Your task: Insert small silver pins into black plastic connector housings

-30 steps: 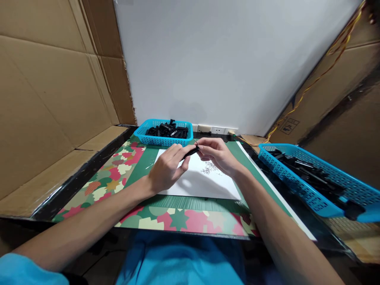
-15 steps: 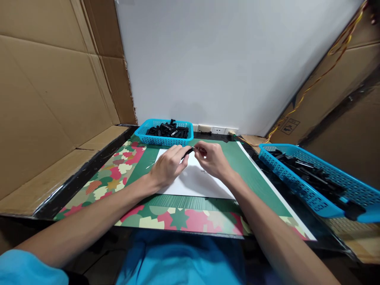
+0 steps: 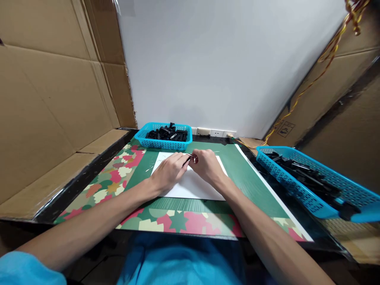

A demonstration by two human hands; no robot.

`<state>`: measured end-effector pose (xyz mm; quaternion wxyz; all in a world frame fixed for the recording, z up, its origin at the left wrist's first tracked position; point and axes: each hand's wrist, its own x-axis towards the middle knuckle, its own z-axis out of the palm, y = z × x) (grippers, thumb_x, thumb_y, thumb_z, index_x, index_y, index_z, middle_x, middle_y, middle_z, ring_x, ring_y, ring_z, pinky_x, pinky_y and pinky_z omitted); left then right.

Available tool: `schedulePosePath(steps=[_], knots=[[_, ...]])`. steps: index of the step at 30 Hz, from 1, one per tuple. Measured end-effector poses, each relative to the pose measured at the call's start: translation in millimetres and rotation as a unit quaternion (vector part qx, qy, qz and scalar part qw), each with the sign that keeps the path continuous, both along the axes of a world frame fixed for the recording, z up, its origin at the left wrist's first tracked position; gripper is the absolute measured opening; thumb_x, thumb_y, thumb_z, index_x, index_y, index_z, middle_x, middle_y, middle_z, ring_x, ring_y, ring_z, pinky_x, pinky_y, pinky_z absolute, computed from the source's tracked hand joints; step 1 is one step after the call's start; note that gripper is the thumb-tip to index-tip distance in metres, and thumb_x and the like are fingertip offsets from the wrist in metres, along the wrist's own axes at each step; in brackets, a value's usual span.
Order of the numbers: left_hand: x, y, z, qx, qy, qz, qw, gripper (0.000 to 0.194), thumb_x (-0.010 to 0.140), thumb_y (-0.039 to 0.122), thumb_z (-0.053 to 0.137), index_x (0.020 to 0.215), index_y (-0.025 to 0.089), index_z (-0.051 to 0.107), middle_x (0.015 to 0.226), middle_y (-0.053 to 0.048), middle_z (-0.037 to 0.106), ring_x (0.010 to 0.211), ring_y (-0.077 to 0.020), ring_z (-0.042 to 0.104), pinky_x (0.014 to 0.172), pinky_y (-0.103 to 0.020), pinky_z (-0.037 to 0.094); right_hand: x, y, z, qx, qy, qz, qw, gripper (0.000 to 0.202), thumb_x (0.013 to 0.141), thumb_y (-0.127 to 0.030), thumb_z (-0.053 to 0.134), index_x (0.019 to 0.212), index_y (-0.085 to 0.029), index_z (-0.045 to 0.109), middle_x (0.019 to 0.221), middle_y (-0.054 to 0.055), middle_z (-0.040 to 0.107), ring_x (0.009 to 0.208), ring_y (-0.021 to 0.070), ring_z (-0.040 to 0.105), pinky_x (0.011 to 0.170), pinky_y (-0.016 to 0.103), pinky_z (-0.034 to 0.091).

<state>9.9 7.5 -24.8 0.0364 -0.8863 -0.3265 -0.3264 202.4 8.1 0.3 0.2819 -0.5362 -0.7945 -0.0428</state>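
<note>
Both hands meet over a white sheet [image 3: 196, 187] on the green mat. Closed fingers of my left hand [image 3: 170, 171] grip a small black part [image 3: 186, 161], mostly hidden by them. My right hand [image 3: 207, 164] is closed on a small tool with a reddish loop [image 3: 194, 158], and its thin shiny end reaches the black part. The tool's exact kind is too small to tell. Small dark bits or marks lie on the sheet's upper left.
A blue basket [image 3: 139, 136] of black parts stands at the back left of the mat [image 3: 252, 186]. Another blue basket [image 3: 359, 194] with black parts is on the right. Cardboard walls [image 3: 53, 95] flank the table, and yellow-red wires [image 3: 308, 85] hang at the right.
Both hands have come slightly lower in view and closer together. My right hand has turned, so the reddish loop shows more. The sheet's upper left is more exposed.
</note>
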Motion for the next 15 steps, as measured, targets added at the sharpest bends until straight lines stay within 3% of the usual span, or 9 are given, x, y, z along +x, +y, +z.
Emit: schedulePosePath(steps=[5,15], knots=[[2.1,-2.9,1.3,-0.027,0.009,-0.008,1.000,0.027,0.110,0.018,0.044,0.127,0.019,0.065,0.115,-0.011,0.072,0.113,-0.0260,0.067,0.097,-0.043,0.057,-4.0,1.2,-4.1,-0.008,-0.026,-0.031,0.999,0.019,0.083,-0.011,0.060,0.072,-0.017,0.074,0.074,0.015,0.077,0.058,0.0211,0.060,0.060,0.032,0.028],[4.1,-3.0,5.3,-0.048,-0.007,0.012,0.999,0.029,0.112,0.023,0.039,0.120,0.018,0.066,0.116,-0.012,0.073,0.112,-0.0274,0.069,0.098,-0.045,0.056,-4.9,3.5,-7.6,0.004,-0.030,-0.026,0.999,0.019,0.085,-0.014,0.059,0.073,-0.017,0.074,0.079,0.017,0.079,0.063,0.0219,0.063,0.061,0.033,0.026]])
